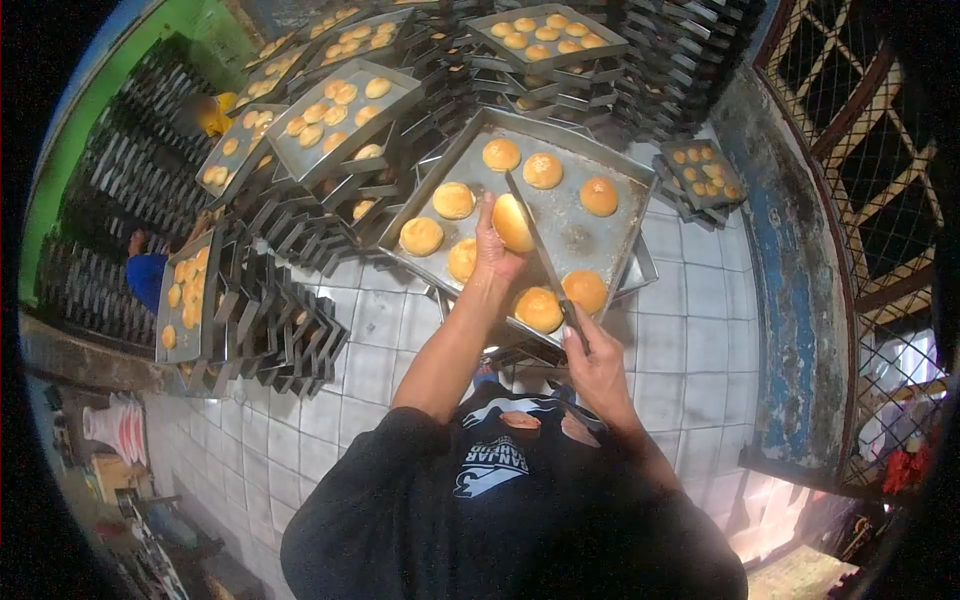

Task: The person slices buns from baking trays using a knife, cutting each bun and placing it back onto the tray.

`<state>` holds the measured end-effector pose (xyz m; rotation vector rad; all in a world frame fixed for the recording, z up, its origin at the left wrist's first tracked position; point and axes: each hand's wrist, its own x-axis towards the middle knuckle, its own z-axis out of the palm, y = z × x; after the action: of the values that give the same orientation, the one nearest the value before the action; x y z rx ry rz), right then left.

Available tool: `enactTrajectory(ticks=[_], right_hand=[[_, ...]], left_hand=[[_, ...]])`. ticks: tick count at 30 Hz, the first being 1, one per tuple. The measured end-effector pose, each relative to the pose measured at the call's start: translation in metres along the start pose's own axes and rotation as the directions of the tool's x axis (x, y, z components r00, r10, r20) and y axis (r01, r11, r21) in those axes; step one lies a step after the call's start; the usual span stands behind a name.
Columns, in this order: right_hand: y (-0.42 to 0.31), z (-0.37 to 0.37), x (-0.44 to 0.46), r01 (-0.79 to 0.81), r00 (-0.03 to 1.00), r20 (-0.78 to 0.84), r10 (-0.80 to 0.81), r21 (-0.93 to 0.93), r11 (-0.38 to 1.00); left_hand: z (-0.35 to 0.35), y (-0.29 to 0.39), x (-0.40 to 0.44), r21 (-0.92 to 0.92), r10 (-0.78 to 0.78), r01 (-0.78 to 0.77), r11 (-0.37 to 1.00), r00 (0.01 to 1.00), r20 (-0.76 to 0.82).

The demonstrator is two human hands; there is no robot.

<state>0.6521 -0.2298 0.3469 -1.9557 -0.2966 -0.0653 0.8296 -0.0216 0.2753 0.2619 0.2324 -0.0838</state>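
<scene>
My left hand (495, 243) is wrapped round a golden bun (512, 224), lifted above a large metal tray (625, 225). In my right hand (597, 362) is the handle of a long knife (545, 262). The blade slants up and to the left, lying against or just beside the right side of the held bun; exact contact cannot be told. Several round buns rest on the tray, among them a sugar-topped one (598, 196) at the right and a glossy one (538, 309) near the front corner.
Stacked trays of buns stand at the upper left (345, 115), top (547, 38), left (188, 300) and right (702, 178). Another person in a blue garment (148, 282) is at the far left. A blue, peeling wall (785, 330) and wire mesh are on the right.
</scene>
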Motion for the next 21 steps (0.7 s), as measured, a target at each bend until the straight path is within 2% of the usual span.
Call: enactTrajectory(ticks=[2, 4, 8, 10, 13, 17, 21], right_hand=[[-0.005, 0.001, 0.012, -0.022, 1.000, -0.012, 0.022, 0.002, 1.000], [-0.014, 0.000, 0.025, 0.023, 1.000, 0.001, -0.023, -0.069, 0.997], [-0.021, 0.003, 0.018, 0.011, 1.000, 0.004, -0.011, -0.060, 0.998], [-0.017, 0.006, 0.007, 0.084, 0.992, -0.097, -0.081, 0.031, 0.996], [-0.022, 0.000, 0.006, 0.028, 0.998, -0.052, -0.027, 0.018, 0.999], [-0.018, 0.004, 0.007, 0.072, 0.997, -0.027, -0.073, -0.019, 0.997], [-0.017, 0.002, -0.001, 0.024, 1.000, 0.002, -0.024, 0.004, 1.000]], left_hand=[[0.006, -0.014, -0.011, 0.040, -0.021, 0.021, 0.999, 1.000, -0.003], [0.008, -0.020, -0.015, 0.082, -0.040, 0.040, 0.996, 0.999, -0.006], [0.011, -0.005, -0.013, 0.050, 0.028, -0.030, 0.998, 0.999, 0.026], [0.010, 0.005, -0.009, 0.028, 0.053, -0.054, 0.998, 0.998, 0.030], [0.005, 0.012, -0.008, 0.021, 0.103, -0.103, 0.994, 0.995, -0.006], [0.009, 0.008, -0.012, 0.035, 0.105, -0.105, 0.994, 0.994, 0.016], [0.009, 0.008, -0.009, 0.043, 0.104, -0.104, 0.994, 0.995, 0.001]])
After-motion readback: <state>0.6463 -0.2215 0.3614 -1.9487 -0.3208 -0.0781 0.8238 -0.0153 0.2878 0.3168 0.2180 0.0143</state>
